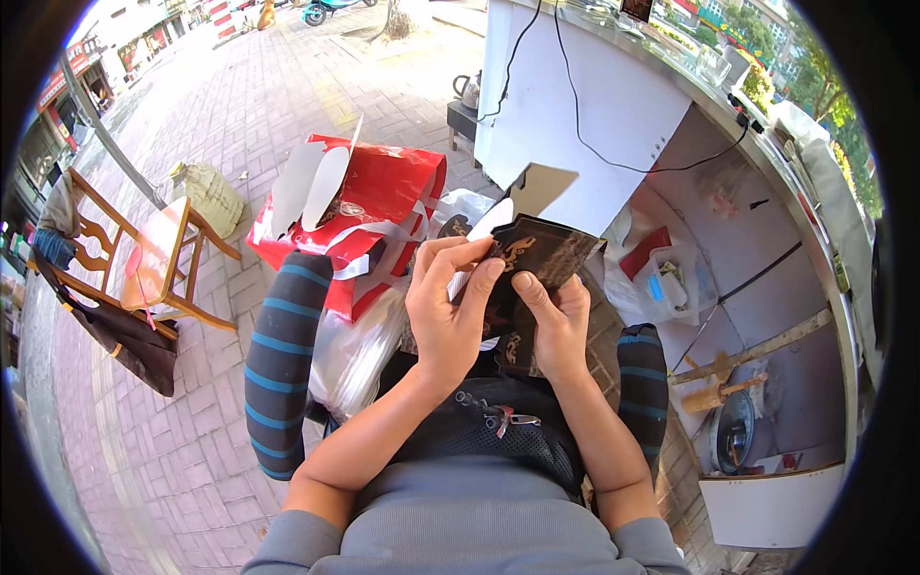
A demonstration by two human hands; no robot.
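Above my lap, both hands hold a dark brown folding cardboard box [556, 251] with gold print and a pale inner side. One pale flap stands up at its far end. My left hand [448, 299] pinches the left edge between thumb and fingers. On the near right side, my right hand [560, 321] grips the card with its thumb on the front and its fingers mostly hidden behind. More dark printed card [518, 353] shows below, between my hands. A red bag [393, 192] beyond my left hand holds flat pale card pieces [326, 187].
Padded striped armrests flank me, left [285, 369] and right [641, 393]. Clear plastic packaging [359, 355] lies by the left one. A white counter [575, 105] with open shelves and a cable stands at the right. Far left are a wooden chair [153, 254] and a sack [209, 199].
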